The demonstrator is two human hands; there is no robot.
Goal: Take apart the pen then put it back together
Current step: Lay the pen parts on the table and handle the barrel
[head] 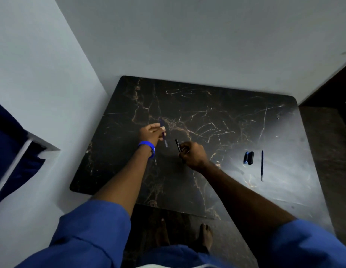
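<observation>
The tabletop (216, 117) is a dark, glossy slab with rounded corners, veined in gold and white like marble and crossed by fine pale scratches. Above its middle the left hand (151, 133), with a smooth blue band (148, 148) round the wrist, pinches a thin blue tube (164, 135) between thumb and fingertips; the tube is blurred, slanting down towards the right. Just beside it the right hand (192, 155) is curled closed on a slim black barrel (178, 145), whose square-cut end sticks up out of the fist. The two parts are near each other but apart.

Well to the right, lying on the tabletop, are two short stubby pieces touching side by side, one blue (246, 157) and one black (250, 158), and beyond them a long thin refill (262, 165) with a pale tip, lying straight. Loose blue cloth sleeves (94, 225) cover the upper arms.
</observation>
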